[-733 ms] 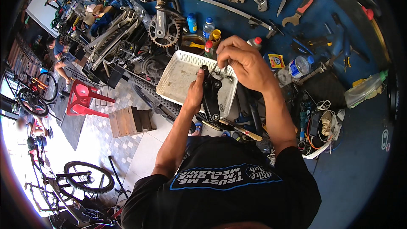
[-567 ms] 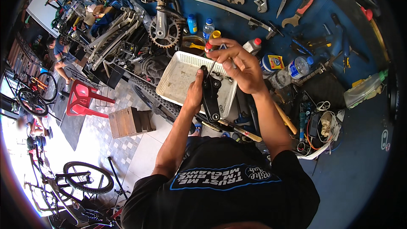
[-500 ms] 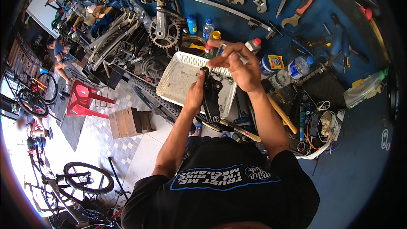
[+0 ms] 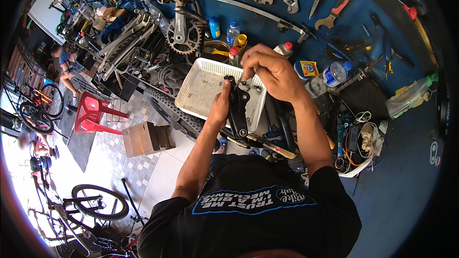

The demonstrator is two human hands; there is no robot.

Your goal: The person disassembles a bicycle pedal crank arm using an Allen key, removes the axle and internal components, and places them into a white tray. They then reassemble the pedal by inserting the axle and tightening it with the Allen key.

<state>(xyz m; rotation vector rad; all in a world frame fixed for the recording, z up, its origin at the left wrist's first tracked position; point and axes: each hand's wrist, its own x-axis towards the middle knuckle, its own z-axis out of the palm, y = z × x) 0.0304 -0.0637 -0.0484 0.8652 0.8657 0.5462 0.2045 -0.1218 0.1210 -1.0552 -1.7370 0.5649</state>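
Observation:
My left hand (image 4: 220, 106) grips a black bike suspension link (image 4: 238, 112), long and curved with round pivot holes, its thumb up along the side near the top end. My right hand (image 4: 276, 77) is closed at that upper end, fingers pinched round a thin metal hex key (image 4: 237, 84). The key's shaft points down toward the link; most of its upper part is hidden by the fingers, and I cannot see exactly where its tip sits. Both hands are above a white perforated plastic basket (image 4: 187, 82) with small dark parts in it.
Behind the basket stand bottles, among them a blue one (image 4: 214, 27), and a crankset (image 4: 180, 32). Tools such as an adjustable wrench (image 4: 292, 4) lie on the blue surface. To the left are a red plastic chair (image 4: 89, 112), a wooden box (image 4: 143, 138) and bikes.
My right hand has dropped and its fingers, earlier spread around the top of the hex key, are now bunched on it. The left hand and the link stay nearly in place.

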